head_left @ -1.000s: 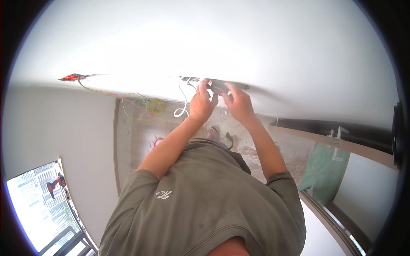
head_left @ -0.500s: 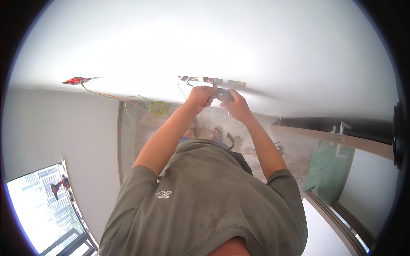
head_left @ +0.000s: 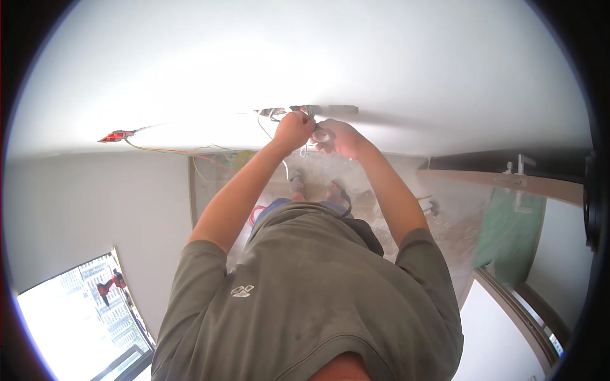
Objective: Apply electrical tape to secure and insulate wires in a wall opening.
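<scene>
Grip of the left hand (head_left: 294, 132): fingers pinched together on a small bunch of thin wires (head_left: 309, 112) that came out of the white wall (head_left: 286, 57) directly above the fingertips; the exact contact was partly hidden by the hand itself. Grip of the right hand (head_left: 343, 137): fingers curled round a ring-shaped roll (head_left: 321, 134), its hole turned toward the viewer. The roll lay between the two hands, just beside the left fingertips and below the wires, and was well lit but slightly blurred.

Both bare forearms extended upward past the grey-green shirt (head_left: 330, 273) and converged at a row of cut recesses in the wall. A grey patch (head_left: 346, 109) continued that row to the right of the wires. From the recess on the left, a white cable (head_left: 266, 131) hung down beside the left hand. Farther left along the same wall, well apart from the hands, a red box (head_left: 116, 136) was set in a pointed cut, and coloured wires (head_left: 166, 150) trailed from it toward the centre.

Below the hands, the wearer's feet (head_left: 337, 190) stood on a dusty floor (head_left: 454, 232). At lower left, a red drill (head_left: 110, 288) was seen against the bright window (head_left: 54, 324). At right, a green sheet (head_left: 505, 232) hung beneath a pale handle (head_left: 525, 164).
</scene>
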A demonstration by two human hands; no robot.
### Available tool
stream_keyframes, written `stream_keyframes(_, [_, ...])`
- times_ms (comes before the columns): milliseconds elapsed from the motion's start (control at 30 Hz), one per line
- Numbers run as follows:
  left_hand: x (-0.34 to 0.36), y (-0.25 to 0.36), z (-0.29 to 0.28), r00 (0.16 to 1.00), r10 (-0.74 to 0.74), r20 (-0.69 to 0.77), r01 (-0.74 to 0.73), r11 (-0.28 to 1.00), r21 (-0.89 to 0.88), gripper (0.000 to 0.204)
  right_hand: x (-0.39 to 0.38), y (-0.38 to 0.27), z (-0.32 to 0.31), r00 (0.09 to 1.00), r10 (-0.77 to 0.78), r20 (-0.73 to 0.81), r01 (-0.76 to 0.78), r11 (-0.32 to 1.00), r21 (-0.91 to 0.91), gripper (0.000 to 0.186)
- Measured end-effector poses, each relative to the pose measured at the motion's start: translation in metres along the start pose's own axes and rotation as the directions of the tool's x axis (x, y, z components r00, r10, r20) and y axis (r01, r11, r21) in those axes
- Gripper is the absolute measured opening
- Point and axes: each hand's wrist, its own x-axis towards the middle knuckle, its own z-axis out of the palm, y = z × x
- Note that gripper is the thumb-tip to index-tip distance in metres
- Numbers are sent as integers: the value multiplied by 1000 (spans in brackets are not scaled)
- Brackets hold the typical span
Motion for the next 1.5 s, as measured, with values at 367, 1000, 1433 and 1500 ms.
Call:
stream_keyframes(367, [2, -4, -6, 995, -56, 86, 75, 971, -228, 33, 1, -3, 4, 993, 39, 113, -49, 995, 89, 36])
stream_keyframes(1000, [-3, 19, 4, 995, 98, -34, -79, 928, 365, 23, -78, 117, 28, 886, -258, -385, 424, 787, 448, 28])
stream_keyframes(1433, [-58, 5, -27, 956, 248, 160, -294, 768, 569, 47, -85, 118, 91, 675, -379, -633, 434, 898, -74, 43])
stream_keyframes(1500, [-73, -41, -26, 718, 645, 263, -686, 720, 107, 52, -77, 109, 106, 699, -377, -608, 485, 875, 15, 44])
